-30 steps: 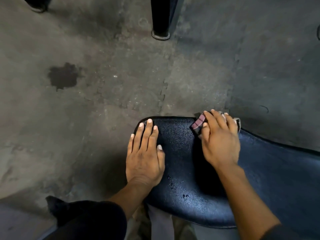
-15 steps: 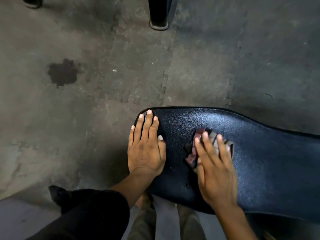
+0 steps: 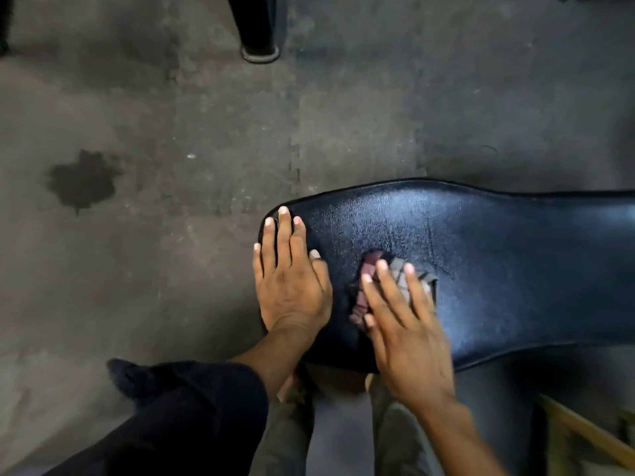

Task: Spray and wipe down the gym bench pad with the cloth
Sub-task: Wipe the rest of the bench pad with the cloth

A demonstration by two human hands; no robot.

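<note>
The black padded gym bench pad stretches from the centre to the right edge, its surface shiny and damp. My left hand lies flat on the pad's left end, fingers together, holding nothing. My right hand presses a crumpled checked cloth of red and grey onto the pad near its front edge. Most of the cloth is hidden under my fingers. No spray bottle is in view.
Grey concrete floor surrounds the bench, with a dark wet stain at the left. A black equipment leg stands at the top centre. My trouser legs fill the bottom. A wooden edge shows at the bottom right.
My right hand has dragged the cloth from the pad's far edge back toward its front edge. The left hand has stayed flat on the pad's left end.
</note>
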